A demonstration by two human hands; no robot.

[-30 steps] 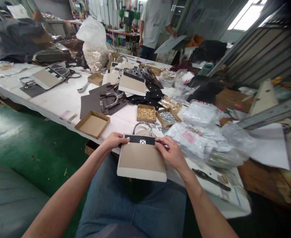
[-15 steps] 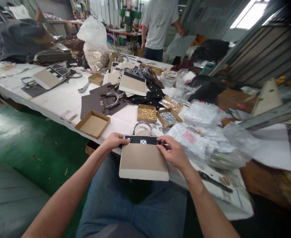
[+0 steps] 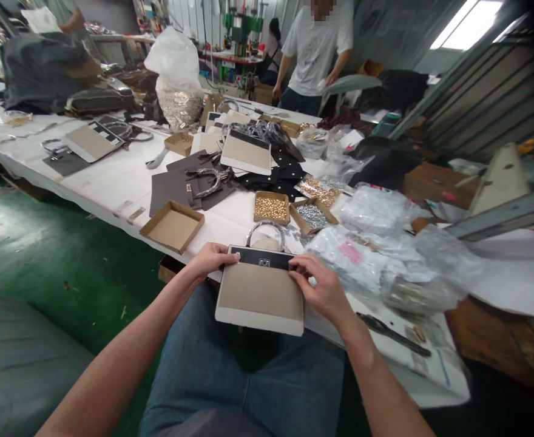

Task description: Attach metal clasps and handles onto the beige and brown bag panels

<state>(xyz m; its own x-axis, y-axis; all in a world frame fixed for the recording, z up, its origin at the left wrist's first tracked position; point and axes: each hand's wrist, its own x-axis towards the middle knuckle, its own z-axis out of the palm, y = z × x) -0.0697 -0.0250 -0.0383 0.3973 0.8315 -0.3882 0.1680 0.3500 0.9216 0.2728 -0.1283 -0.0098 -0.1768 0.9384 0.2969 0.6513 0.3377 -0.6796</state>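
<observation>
A beige bag panel (image 3: 260, 292) with a dark top band and a pale lower strip lies at the table's near edge, over my lap. A wrapped handle (image 3: 266, 227) arches beyond its top edge, and a small metal fitting sits mid-band. My left hand (image 3: 211, 261) grips the band's left end, thumb on top beside a small shiny piece. At the right end, my right hand (image 3: 317, 280) pinches the band's corner between thumb and fingers; whether a small part is also held there is hidden.
Boxes of gold studs (image 3: 271, 208) and silver studs (image 3: 312, 216) stand beyond the panel, with an open cardboard box (image 3: 172, 227) to their left. Plastic bags (image 3: 353, 255) and a dark long-handled tool (image 3: 394, 335) lie right. More panels (image 3: 246, 153) are piled behind. A person (image 3: 315, 54) stands across the table.
The panel's lower edge has swung slightly left, with both hands still at its top corners. Across the table, the person has shifted right and leaned over, and the sheet they hold has tilted flatter.
</observation>
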